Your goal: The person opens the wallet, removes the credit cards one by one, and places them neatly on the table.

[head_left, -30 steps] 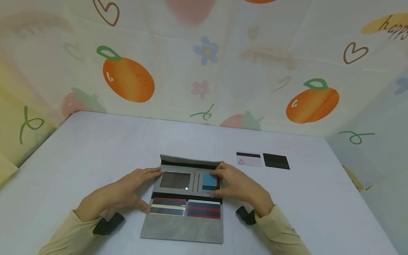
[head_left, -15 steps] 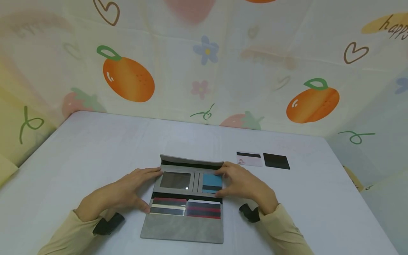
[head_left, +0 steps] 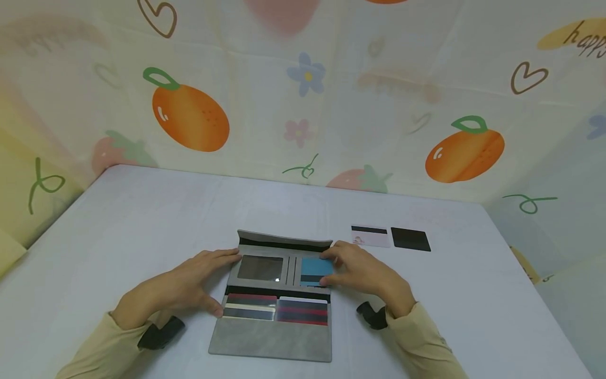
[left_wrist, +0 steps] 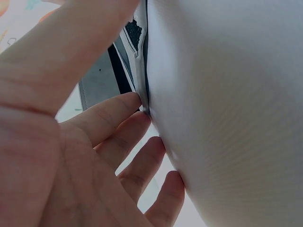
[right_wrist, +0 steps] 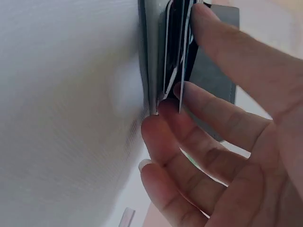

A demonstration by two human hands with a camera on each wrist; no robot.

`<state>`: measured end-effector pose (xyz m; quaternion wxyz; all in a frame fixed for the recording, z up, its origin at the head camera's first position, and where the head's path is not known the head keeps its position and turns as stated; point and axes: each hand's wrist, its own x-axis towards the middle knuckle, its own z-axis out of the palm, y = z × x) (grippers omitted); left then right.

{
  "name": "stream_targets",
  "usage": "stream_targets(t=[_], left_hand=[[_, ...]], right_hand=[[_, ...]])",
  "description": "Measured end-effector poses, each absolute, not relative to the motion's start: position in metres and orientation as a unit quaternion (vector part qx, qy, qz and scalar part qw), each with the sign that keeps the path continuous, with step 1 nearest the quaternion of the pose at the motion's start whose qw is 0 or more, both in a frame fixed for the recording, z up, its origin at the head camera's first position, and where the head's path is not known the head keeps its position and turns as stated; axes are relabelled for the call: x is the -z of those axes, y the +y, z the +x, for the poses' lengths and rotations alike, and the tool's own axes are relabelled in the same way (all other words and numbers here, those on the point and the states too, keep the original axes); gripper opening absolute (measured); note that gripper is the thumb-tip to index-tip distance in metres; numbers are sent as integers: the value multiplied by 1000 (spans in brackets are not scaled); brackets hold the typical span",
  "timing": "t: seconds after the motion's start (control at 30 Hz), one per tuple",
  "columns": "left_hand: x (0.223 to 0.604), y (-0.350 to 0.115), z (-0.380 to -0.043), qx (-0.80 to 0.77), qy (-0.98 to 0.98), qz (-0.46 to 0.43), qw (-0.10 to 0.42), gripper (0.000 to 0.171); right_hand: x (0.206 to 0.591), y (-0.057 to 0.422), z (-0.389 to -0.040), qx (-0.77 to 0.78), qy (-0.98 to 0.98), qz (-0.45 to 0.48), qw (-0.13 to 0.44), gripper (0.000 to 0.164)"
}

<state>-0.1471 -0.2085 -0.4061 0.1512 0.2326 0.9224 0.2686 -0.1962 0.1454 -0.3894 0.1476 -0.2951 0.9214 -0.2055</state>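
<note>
A grey wallet [head_left: 270,339] lies unfolded on the table, its far flap raised. At its upper right, my right hand [head_left: 364,271] pinches a blue card [head_left: 314,266] that has a dark stripe and sticks out slightly past the wallet's right edge. In the right wrist view, the thin edge of this card [right_wrist: 183,71] shows between the fingers of my right hand [right_wrist: 222,137]. My left hand [head_left: 184,281] is spread along the wallet's left edge, thumb at the lower corner of the card slots. Its fingertips [left_wrist: 154,146] touch the wallet's side and the table in the left wrist view.
Several striped cards [head_left: 301,312] fill the slots in the wallet's lower half. A clear window pocket [head_left: 260,268] is at the upper left. Beyond the wallet to the right lie a pale card [head_left: 370,238] with a black stripe and a black card [head_left: 410,239] on the white table [head_left: 156,210].
My right hand has shifted to the right, and the blue card has slid right with it, partly out of its slot. The left hand and the wallet have stayed put.
</note>
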Motion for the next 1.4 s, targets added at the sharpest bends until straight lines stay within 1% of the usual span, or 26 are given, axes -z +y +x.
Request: stream_targets(t=[0.23,0.43,0.67,0.93,1.0,1.13,1.2,1.3,1.4], left_hand=[[406,-209,-147,-269,921,237,149,104],[406,-208,-147,-267,922,240,146,104],[405,-208,-147,-267,923,234,147,104],[406,-209,-147,-272,921,236,147,104],[407,-209,-147,-273,920,238,147,104],[407,-209,-147,-274,920,237,148,105],[407,-209,-147,-273,921,235,149,105],[407,-209,-148,-273,921,235,149,105],[407,-209,-148,-273,921,236,147,104]], right_hand=[[388,150,-198,236,912,-293,163,46],[386,156,-200,257,902,-291,190,48],[382,164,-203,257,903,-277,207,46],[379,169,-204,237,912,-277,187,36],[380,169,-205,235,911,-288,177,31],[383,166,-205,249,903,-314,157,15],[383,164,-205,266,898,-315,155,9],[383,161,-204,284,893,-314,154,7],[382,161,-205,292,891,-312,154,8]])
